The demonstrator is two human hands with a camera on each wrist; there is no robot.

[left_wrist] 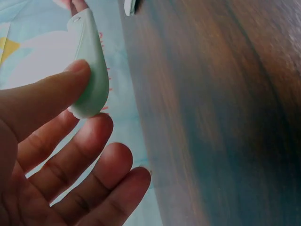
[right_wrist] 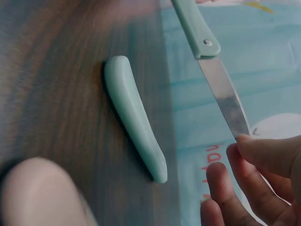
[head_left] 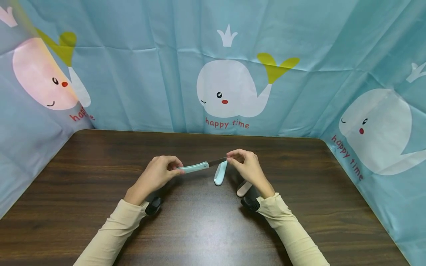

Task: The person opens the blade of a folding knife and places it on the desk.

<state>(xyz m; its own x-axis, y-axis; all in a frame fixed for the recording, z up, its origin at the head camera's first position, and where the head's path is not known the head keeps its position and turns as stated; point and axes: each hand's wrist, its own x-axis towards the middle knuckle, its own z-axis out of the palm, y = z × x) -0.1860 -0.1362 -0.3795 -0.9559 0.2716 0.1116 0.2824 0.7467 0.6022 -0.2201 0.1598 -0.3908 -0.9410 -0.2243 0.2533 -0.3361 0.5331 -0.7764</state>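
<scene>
A small knife is held level above the brown table (head_left: 199,229). My left hand (head_left: 175,169) pinches the end of its mint-green handle (head_left: 193,168) (left_wrist: 90,66) between thumb and fingers. The steel blade (head_left: 217,161) (right_wrist: 225,92) points right, and my right hand (head_left: 233,157) (right_wrist: 241,145) pinches its tip. Just below the blade, a mint-green curved piece (head_left: 220,173) (right_wrist: 134,115) shaped like the handle lies flat on the table, touched by neither hand.
A pale beige curved piece (head_left: 244,188) (right_wrist: 42,193) lies on the table beside my right wrist. A blue whale-print curtain (head_left: 229,85) closes off the back and both sides of the table. Black wrist cameras (head_left: 154,205) sit under both cuffs.
</scene>
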